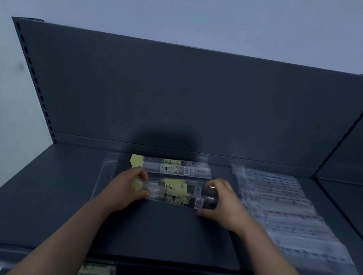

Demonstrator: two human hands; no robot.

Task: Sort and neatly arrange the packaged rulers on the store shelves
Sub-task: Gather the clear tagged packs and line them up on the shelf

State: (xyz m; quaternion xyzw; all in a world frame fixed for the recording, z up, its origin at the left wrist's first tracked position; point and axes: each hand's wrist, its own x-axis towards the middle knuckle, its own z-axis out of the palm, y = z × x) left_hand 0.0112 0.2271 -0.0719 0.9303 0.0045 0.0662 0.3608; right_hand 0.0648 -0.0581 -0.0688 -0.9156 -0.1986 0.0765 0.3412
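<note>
Head view shows a small bundle of packaged rulers (177, 193) lying crosswise at mid-shelf, gripped at both short ends. The left hand (123, 189) curls round its left end. The right hand (223, 203) clamps the right end, thumb on the near edge and fingers over the top. Whether the bundle rests on the shelf (35, 200) or hangs just above it is not clear.

These packets look light and thin, fairly stiff along their length, and their clear sleeves are probably slick, so loose ones are likely to slide apart. Holding both ends and squeezing the long edges together seems the safest way to keep them square.

Just behind, a second pile (173, 166) with yellow labels lies parallel by the back panel (180, 92). A single clear packet (105, 174) lies to the left. A fanned spread of clear packets (291, 216) covers the right side.
</note>
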